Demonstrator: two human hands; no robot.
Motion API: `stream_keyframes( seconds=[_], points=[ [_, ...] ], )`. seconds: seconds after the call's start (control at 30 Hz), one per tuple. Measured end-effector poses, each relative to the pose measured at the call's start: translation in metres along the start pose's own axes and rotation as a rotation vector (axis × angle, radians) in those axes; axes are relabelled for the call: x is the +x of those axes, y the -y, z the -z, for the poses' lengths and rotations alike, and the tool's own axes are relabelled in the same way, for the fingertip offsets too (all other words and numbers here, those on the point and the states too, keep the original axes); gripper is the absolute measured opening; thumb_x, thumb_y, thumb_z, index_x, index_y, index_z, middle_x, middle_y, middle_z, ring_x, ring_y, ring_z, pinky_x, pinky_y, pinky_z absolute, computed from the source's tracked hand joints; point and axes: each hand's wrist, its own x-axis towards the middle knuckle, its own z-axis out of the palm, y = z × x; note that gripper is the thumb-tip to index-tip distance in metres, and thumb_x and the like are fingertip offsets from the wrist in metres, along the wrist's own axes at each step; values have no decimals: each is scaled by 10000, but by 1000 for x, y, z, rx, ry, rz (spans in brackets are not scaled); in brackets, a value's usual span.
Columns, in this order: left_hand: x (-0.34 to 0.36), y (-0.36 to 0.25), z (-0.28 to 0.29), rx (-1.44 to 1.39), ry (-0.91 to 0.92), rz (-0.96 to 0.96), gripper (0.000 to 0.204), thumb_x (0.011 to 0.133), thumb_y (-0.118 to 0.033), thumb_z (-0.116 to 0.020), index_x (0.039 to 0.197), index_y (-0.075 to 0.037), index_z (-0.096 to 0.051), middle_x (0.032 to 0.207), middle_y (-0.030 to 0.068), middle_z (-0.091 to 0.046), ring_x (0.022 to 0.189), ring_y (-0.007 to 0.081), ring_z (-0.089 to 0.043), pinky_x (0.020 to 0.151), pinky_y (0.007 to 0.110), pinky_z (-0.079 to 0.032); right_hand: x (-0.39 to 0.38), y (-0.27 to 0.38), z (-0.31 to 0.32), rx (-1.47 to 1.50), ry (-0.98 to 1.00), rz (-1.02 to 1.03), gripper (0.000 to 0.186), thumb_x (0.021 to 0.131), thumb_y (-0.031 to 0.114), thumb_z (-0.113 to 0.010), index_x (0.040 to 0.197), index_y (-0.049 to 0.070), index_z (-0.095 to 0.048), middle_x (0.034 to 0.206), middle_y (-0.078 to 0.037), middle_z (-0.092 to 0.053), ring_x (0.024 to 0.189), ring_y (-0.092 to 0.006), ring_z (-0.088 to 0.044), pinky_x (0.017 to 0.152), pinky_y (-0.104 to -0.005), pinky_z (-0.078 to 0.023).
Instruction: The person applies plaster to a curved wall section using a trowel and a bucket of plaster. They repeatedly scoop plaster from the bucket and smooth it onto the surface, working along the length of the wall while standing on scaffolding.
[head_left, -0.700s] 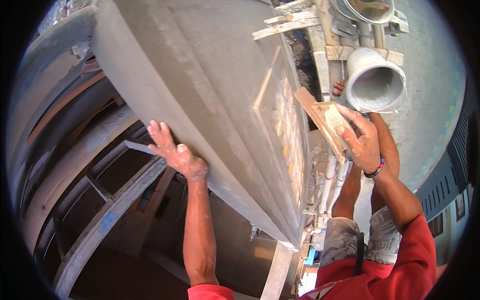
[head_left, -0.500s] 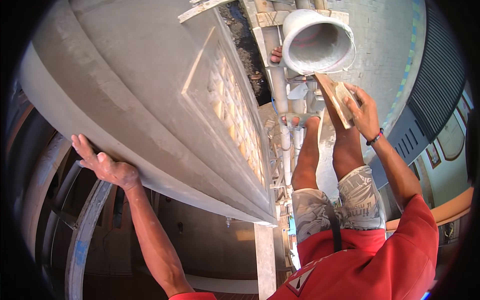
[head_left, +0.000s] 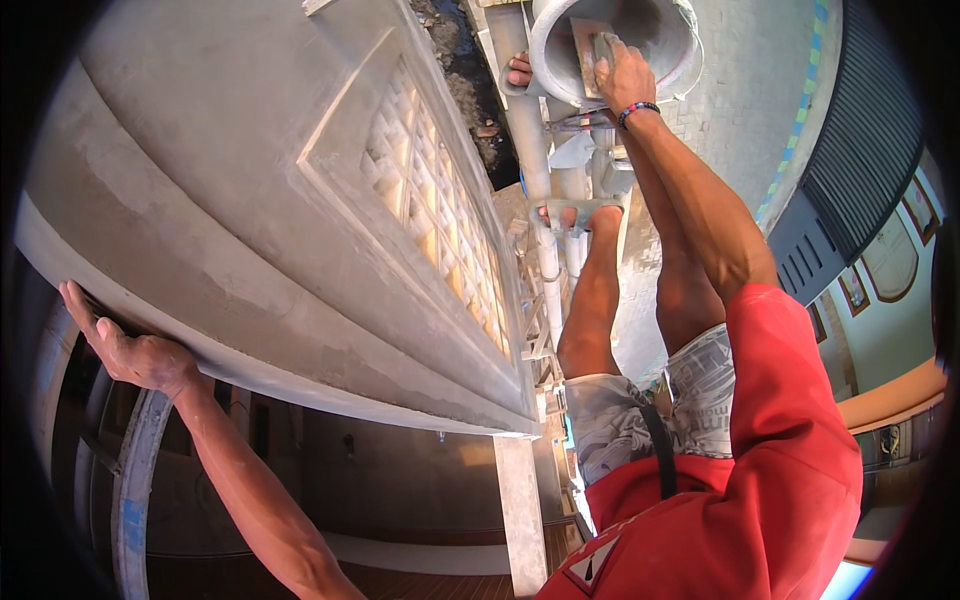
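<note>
Right hand [head_left: 627, 76] clamped on the float [head_left: 588, 52] inside the bucket [head_left: 668, 45] at one o'clock — a firm, steady grip should serve best — left hand [head_left: 140, 355] unclenched against the ledge [head_left: 250, 366], nine o'clock.

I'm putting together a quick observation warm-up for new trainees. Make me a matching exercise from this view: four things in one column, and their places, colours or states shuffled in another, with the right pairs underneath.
Column one
1. Left hand
2. Right hand
3. Beaded bracelet
4. Lattice panel

Column two
A. Dark, with red and blue
B. Set in a raised frame
C. Gripping a flat tool in the mouth of the pale bucket
D. Against the grey plastered edge

Right pairs: 1-D, 2-C, 3-A, 4-B
</note>
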Motion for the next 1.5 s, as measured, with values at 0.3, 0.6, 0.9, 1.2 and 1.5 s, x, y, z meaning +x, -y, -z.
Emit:
stream_keyframes(
  seconds=[0.3,0.6,0.9,1.2,1.5],
  points=[
    [-2,-1,0,-6,-3,2,558,970,-252,-284,1376,109,-410,1464,230,-391,1389,330,-332,1164,424,-221,-1,4,-26,-52,4,14,437,848,223,-579,1276,137,-561,993,-262,-600,861,-448,-627,766,-512,-513],
    [0,-3,-2,4,-17,13,560,974,-282,-262,1375,65,-443,1459,211,-407,1385,326,-337,1153,436,-229,6,2,-4,-139,87,77,436,838,243,-580,1252,108,-575,994,-260,-608,893,-434,-627,786,-501,-516],
    [-1,-3,7,153,25,68,567,972,-319,-252,1388,6,-458,1494,153,-391,1416,293,-298,1160,460,-84,-30,-16,127,1282,565,-491,430,932,245,-565,1264,-27,-570,1185,-107,-627,1031,-138,-616,861,-290,-508],
    [-8,3,11,195,36,79,561,955,-334,-295,1383,-14,-466,1511,137,-369,1442,344,-231,1139,574,8,-9,155,170,1801,782,-196,583,891,217,-643,1372,-36,-431,1308,-125,-557,1143,-177,-572,978,-313,-454],
    [-5,1,14,185,107,106,590,947,-367,-302,1406,-20,-431,1534,149,-321,1458,338,-187,1150,542,30,33,349,154,1518,333,378,498,863,95,-646,1333,-14,-521,1292,-138,-578,1206,-196,-531,1047,-320,-378]
  ],
)
